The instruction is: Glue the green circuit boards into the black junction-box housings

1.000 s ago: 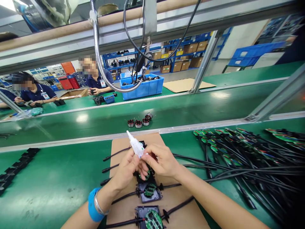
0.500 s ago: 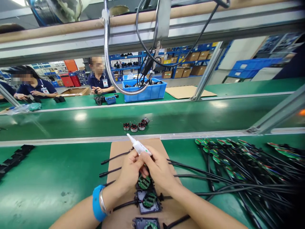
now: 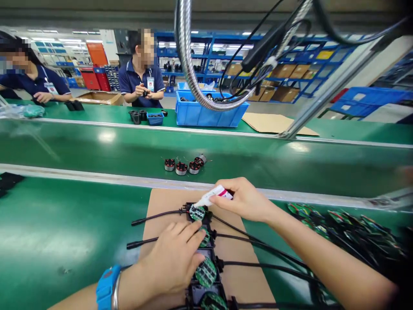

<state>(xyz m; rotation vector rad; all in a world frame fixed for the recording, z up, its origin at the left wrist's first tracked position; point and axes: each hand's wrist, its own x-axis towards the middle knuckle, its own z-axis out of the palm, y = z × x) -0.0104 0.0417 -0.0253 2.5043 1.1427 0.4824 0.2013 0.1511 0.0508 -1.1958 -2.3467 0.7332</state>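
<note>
My right hand point(image 3: 240, 199) grips a white squeeze tube point(image 3: 211, 196) with a magenta band, tilted nozzle-down. Its tip is at the round green circuit board point(image 3: 197, 212) in the farthest black housing; whether it touches I cannot tell. My left hand point(image 3: 176, 254) lies with fingers stretched over the row, partly hiding the second circuit board point(image 3: 204, 237). Nearer to me, another green board point(image 3: 205, 272) sits in its housing, and one more point(image 3: 213, 301) is cut off at the frame's bottom. Black cables point(image 3: 254, 265) run out from the housings on both sides.
Cardboard point(image 3: 258, 288) lies under the row. Several small motors point(image 3: 181, 168) stand on the green strip beyond. A heap of wired boards point(image 3: 351, 232) is at right. A metal hose point(image 3: 190, 73) hangs overhead. Across the bench are a blue bin point(image 3: 209, 114) and two co-workers point(image 3: 142, 82).
The hands have parted. My right hand has brought the tube down, nozzle turned, to the farthest board. My left hand has let go and spread over the row. The view has tilted up.
</note>
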